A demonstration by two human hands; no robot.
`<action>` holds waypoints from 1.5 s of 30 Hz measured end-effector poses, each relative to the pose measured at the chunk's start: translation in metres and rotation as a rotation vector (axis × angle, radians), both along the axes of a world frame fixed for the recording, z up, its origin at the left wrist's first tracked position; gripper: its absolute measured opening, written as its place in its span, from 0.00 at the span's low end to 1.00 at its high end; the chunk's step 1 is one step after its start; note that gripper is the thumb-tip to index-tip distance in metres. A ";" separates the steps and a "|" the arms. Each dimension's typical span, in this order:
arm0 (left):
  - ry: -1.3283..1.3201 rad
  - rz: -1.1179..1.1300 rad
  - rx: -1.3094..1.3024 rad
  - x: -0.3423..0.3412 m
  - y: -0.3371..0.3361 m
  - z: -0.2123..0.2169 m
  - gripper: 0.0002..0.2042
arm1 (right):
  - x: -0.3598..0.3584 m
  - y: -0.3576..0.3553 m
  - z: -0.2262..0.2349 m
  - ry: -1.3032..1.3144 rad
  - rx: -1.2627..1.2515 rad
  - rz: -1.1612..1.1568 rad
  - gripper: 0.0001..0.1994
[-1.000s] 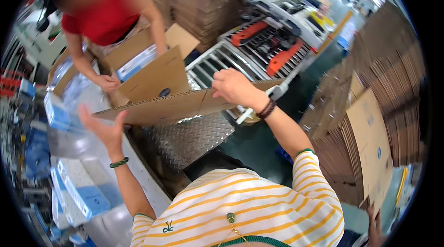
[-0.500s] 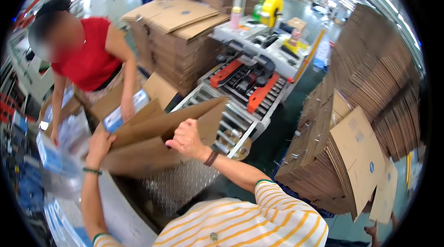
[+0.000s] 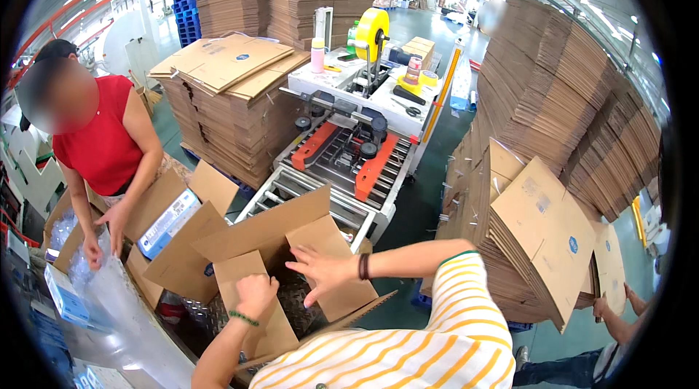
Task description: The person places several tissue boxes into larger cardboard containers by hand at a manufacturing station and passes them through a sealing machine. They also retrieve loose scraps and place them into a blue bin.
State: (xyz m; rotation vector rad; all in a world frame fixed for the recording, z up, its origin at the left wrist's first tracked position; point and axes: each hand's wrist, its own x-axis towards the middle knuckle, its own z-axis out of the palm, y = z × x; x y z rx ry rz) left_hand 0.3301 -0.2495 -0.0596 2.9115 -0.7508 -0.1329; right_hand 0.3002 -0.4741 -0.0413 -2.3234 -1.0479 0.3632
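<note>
An open cardboard box [image 3: 330, 301] stands in front of me, its flaps spread and the dark inside showing. My left hand [image 3: 255, 296] is closed in a fist against the left flap [image 3: 240, 266], and I see nothing in it. Over the opening, by the right flap [image 3: 320, 234], my right hand [image 3: 322, 271] has its fingers spread and holds nothing. A long flap [image 3: 266, 227] rises at the far side. Part of the box's near side is hidden by my arm and shirt.
Left, a person in red [image 3: 109, 127] works beside another open box [image 3: 186, 261] holding a blue-and-white package [image 3: 169, 223]. Ahead is a roller conveyor [image 3: 291, 196] with a yellow tape roll [image 3: 372, 30]. Flattened cartons [image 3: 542, 236] lean at right, near another person's hands [image 3: 619, 316].
The half-folded box is now spread open and nearer to me. My left hand has gone from gripping its edge to a fist on a flap; my right hand has opened over the box.
</note>
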 end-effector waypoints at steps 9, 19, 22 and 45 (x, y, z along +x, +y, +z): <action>-0.316 -0.310 -0.777 0.067 -0.055 0.149 0.14 | -0.010 -0.031 0.006 -0.489 -0.362 -0.516 0.41; -0.120 0.271 -0.132 -0.028 0.139 -0.012 0.24 | 0.036 -0.068 -0.104 0.466 1.389 -1.190 0.17; -0.160 0.484 -0.605 -0.048 0.226 -0.036 0.24 | 0.029 -0.083 -0.225 0.538 0.826 -1.290 0.20; -0.009 1.027 -1.725 -0.111 0.182 -0.117 0.30 | 0.087 -0.087 -0.179 0.569 0.711 -1.010 0.11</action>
